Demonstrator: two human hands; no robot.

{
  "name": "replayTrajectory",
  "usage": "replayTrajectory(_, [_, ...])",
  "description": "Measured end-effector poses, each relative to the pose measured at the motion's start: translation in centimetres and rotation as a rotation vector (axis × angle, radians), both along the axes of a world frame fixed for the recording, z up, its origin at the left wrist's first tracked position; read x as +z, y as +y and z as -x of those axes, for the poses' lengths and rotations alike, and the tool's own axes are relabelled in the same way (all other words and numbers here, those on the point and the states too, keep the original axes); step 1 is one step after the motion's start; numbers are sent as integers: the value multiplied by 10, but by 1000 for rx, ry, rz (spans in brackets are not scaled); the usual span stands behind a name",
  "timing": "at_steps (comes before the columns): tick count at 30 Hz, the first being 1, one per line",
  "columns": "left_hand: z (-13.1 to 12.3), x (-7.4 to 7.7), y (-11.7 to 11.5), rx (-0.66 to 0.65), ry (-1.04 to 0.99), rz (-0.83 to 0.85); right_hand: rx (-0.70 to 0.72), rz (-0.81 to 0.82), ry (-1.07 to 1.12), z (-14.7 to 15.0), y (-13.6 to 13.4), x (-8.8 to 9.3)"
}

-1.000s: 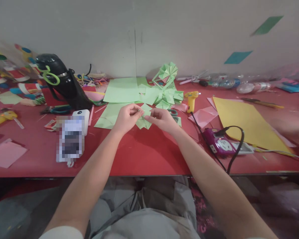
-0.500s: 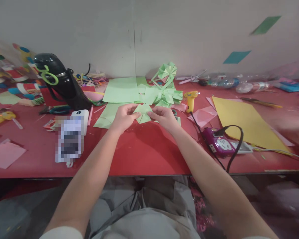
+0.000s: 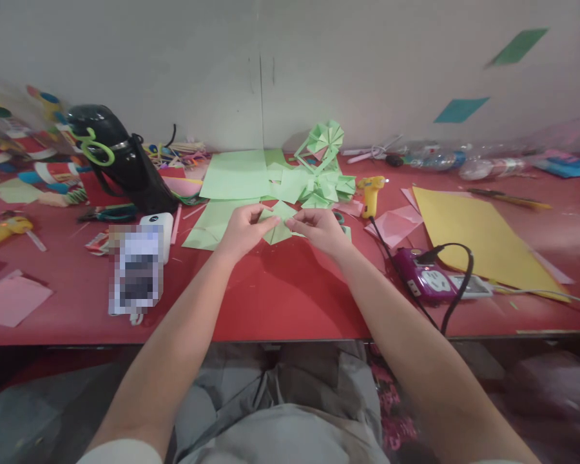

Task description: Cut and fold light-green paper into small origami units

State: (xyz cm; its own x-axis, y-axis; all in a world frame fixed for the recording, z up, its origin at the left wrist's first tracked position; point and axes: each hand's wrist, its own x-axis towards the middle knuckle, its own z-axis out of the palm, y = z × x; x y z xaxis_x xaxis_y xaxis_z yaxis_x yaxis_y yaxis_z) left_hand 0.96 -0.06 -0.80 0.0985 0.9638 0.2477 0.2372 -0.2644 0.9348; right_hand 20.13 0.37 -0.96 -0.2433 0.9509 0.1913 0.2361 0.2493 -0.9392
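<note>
Between my two hands is a small piece of folded green paper (image 3: pixel 279 233) with crease lines across it. My left hand (image 3: pixel 245 230) pinches its left side, thumb on top. My right hand (image 3: pixel 323 230) grips its right side, thumb and forefinger close to the middle. The fingers beneath the paper are hidden. Just behind lie light green sheets (image 3: pixel 234 175) and a folded green paper ornament (image 3: pixel 325 145) with pleated round parts. Partly hidden behind my right hand are scissors (image 3: pixel 339 218) with green handles.
A yellow glue gun (image 3: pixel 371 195) stands right of the ornament, its cord running past a purple power strip (image 3: pixel 428 277). Yellow paper (image 3: pixel 486 238) covers the right side. A black bottle (image 3: pixel 123 161) and a phone (image 3: pixel 138 270) are at left. The red table's front edge (image 3: pixel 290 339) is near me.
The folded green paper has shifted shape slightly in my fingers. My left thumb has moved right, farther over the paper. The things on the table stay where they were.
</note>
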Motion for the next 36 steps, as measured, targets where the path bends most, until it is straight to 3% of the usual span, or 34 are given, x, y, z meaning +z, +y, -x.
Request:
replayTrajectory(9, [-1,2,0,183,40,-127,2,42,91,2,-3,5])
replayTrajectory(18, [3,-1,4,-3,92,-82,-52,-72,99,3,5,-9])
replayTrajectory(31, [-1,1,0,55,61,-135,-37,-349,-74,3,0,-6])
replayTrajectory(36, [-1,-1,1,39,58,-70,-38,-422,-98,4,0,-6])
